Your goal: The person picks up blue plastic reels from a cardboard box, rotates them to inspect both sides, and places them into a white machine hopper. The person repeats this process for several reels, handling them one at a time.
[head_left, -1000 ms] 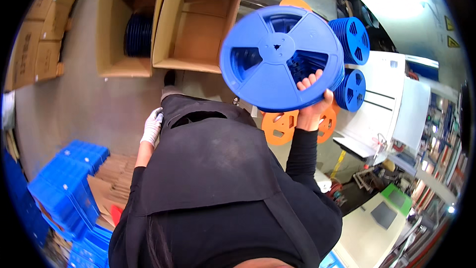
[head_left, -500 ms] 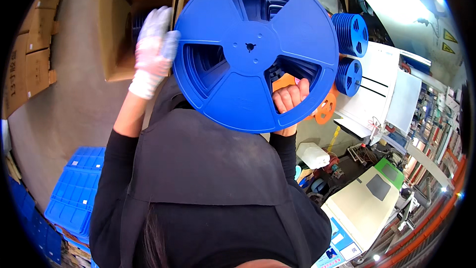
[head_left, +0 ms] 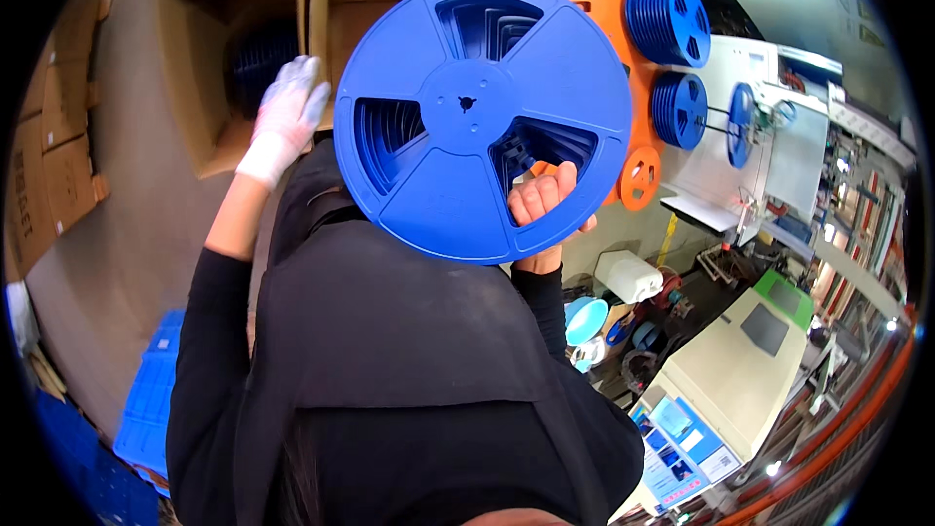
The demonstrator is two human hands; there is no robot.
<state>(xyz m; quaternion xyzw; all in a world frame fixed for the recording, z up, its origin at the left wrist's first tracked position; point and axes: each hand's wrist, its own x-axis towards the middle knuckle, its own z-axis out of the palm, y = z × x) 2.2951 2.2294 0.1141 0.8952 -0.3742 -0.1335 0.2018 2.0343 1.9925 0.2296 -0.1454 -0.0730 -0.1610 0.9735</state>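
Observation:
A stack of large blue plastic reels (head_left: 429,195) hangs in front of my chest, its round face toward me. My right hand (head_left: 542,199), bare, reaches through one of the cut-out windows with its fingers wrapped round the rim. On the left, my left hand (head_left: 287,119) wears a pale glove. Its fingers are stretched out close to the edge of an open cardboard box (head_left: 193,88); whether they touch the cardboard I cannot tell. Inside that box sit more dark blue reels (head_left: 263,63), partly in shadow.
An orange rack (head_left: 616,24) behind the stack carries smaller bundles of blue reels (head_left: 672,24). Farther right stand a white machine table (head_left: 716,161) and a cream machine cover (head_left: 745,380). Blue crates (head_left: 151,394) and stacked cartons (head_left: 68,127) are on the left.
The reel stack in my right hand has come slightly left in the picture. My left hand has dropped lower beside the box, and the view has shifted, showing more of the orange rack.

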